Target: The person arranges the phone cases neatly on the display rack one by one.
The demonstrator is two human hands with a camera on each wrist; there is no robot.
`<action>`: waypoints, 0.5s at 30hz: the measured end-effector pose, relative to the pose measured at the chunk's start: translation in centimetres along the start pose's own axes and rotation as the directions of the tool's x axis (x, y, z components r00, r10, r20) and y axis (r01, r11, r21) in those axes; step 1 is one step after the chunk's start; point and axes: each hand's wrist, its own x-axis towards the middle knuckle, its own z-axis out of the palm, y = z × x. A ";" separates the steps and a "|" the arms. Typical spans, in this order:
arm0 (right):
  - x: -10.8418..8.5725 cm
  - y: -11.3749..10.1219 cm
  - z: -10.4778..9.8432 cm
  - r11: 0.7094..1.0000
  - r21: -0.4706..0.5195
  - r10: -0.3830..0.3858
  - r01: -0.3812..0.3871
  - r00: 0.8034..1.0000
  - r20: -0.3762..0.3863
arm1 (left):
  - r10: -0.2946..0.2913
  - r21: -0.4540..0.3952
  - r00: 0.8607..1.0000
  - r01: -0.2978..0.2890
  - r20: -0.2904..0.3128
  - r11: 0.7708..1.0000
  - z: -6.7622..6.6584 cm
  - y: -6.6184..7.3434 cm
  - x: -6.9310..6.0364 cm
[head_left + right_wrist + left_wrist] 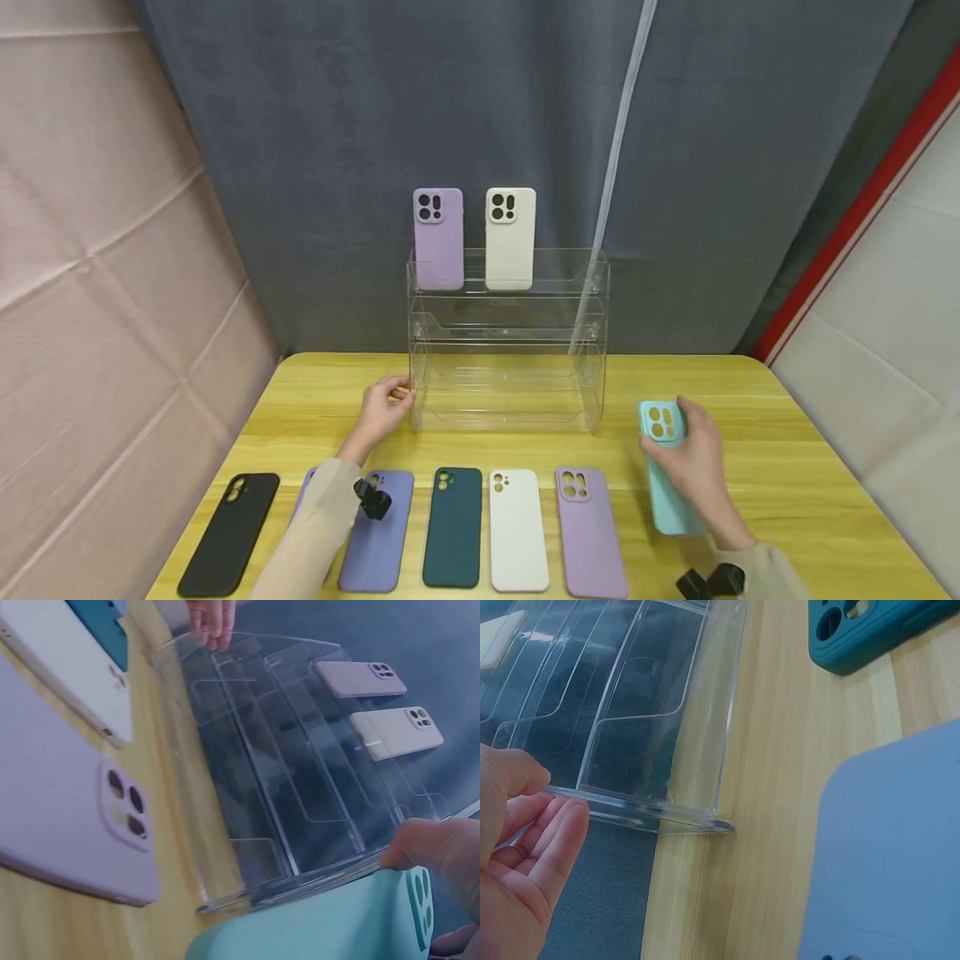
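Observation:
My left hand [384, 410] pinches the left side edge of a clear acrylic display rack [507, 337] between thumb and fingers, seen close up in the left wrist view. A turquoise phone case [669, 500] is in my right hand [699, 458], gripped by its sides near the camera cutout, to the right of the rack. On the rack's top tier stand a lilac phone case [439, 242] and a cream phone case [511, 246], side by side. The lower tiers hold no cases.
Along the front lie a black case [228, 533], a periwinkle case [378, 542], a dark green case [452, 533], a white case [519, 537] and a lilac case [592, 542]. My left sleeve partly hides another bluish case. A grey curtain [337, 167] hangs behind.

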 end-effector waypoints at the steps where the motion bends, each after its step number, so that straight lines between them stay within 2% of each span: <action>1: 0.3 -0.2 -0.1 1.000 -0.001 0.007 -0.007 1.000 -0.004 | -0.001 0.000 1.000 0.001 0.001 1.000 0.0 0.0 0.0; 9: 2.8 -2.7 -0.1 0.999 0.021 0.048 -0.047 0.998 -0.028 | 0.007 0.016 1.000 -0.007 -0.001 1.000 -0.1 0.1 0.1; 15: 4.7 -4.4 0.1 0.998 0.069 0.011 -0.007 0.998 -0.056 | -0.002 0.014 1.000 0.002 0.002 1.000 0.0 0.1 0.0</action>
